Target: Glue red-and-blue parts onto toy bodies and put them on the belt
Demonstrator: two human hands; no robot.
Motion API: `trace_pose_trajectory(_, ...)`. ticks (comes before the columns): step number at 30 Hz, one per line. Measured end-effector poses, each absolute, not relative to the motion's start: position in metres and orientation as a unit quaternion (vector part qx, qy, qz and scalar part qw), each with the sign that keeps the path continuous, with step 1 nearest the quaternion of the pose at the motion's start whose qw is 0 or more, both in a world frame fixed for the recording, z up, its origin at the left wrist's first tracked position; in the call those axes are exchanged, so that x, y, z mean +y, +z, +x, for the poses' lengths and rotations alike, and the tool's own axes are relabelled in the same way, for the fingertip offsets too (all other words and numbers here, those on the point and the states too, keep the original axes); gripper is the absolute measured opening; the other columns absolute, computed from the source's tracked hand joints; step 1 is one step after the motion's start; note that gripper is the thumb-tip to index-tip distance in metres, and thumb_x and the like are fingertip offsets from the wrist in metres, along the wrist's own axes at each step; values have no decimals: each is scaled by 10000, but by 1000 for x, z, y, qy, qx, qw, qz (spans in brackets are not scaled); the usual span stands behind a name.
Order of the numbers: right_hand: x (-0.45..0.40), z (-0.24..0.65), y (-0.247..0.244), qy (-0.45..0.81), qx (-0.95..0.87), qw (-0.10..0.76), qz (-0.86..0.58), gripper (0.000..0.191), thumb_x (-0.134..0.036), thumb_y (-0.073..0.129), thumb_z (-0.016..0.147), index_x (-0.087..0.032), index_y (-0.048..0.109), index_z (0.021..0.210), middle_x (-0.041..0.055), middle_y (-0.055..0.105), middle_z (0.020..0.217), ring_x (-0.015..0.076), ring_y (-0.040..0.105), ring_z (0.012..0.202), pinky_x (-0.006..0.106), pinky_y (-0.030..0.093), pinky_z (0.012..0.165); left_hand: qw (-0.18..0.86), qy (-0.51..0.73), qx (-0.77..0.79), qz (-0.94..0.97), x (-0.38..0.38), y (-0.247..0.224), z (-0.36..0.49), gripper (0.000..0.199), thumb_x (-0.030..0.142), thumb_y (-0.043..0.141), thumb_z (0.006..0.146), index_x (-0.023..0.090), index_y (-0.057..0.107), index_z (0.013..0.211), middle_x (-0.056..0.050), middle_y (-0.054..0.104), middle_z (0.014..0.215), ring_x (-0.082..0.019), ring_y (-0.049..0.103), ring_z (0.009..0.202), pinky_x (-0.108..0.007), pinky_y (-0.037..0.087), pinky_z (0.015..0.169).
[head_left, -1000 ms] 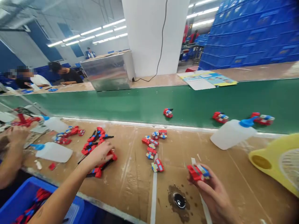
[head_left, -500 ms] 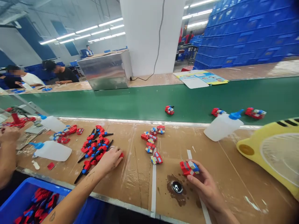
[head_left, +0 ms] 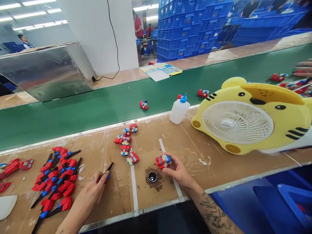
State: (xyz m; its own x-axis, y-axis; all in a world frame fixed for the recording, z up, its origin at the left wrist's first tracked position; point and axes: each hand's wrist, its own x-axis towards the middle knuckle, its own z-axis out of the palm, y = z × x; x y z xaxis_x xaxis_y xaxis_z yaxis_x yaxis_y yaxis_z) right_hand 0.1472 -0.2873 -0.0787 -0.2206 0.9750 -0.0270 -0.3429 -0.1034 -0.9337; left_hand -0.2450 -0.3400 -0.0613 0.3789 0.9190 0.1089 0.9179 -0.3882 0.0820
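Observation:
Pinched in my left hand (head_left: 91,191) is a toy part with a black rod (head_left: 110,166), mostly covered by my fingers; a little blue shows. It is just right of a pile of red and blue toy parts with black rods (head_left: 60,177). My right hand (head_left: 179,172) grips a red, white and blue blocky toy piece (head_left: 162,161) between thumb and fingers, above the brown table. Below and left of that piece is a small round well of dark liquid (head_left: 152,176), with wet stains around it. Several similar blocky pieces (head_left: 125,150) lie between my hands.
A white squeeze bottle with a blue cap (head_left: 179,110) stands at the table's back edge. To its right lies a yellow animal-faced fan (head_left: 237,122). Behind runs a green conveyor belt (head_left: 109,105) carrying toy pieces. Another person's hand (head_left: 303,68) is at far right.
The view has swung right, showing more of the fan. My left hand has moved off the pile and now holds a rod part. My right hand still grips the blocky piece, now turned somewhat.

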Motion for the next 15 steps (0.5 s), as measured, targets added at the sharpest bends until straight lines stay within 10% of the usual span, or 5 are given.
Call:
trace_pose_trajectory(9,-296,169,-84,622,-402,549,-386,484,-326,833,699,-258,637,1136,39,682,1006,194,623,900,333,515,827,54,9,620,783,-323,-31,-255,285,298,492,865,210,633,1097,-90,638,985,-247,691,834,-361,577,713)
trace_pose_trajectory(15,-304,178,-86,638,-369,558,-382,441,-315,815,735,-258,644,1137,21,667,983,167,615,832,299,519,744,65,115,398,908,-324,-3,-192,380,179,495,928,306,589,1274,-101,641,1194,-220,654,1091,-298,549,889)
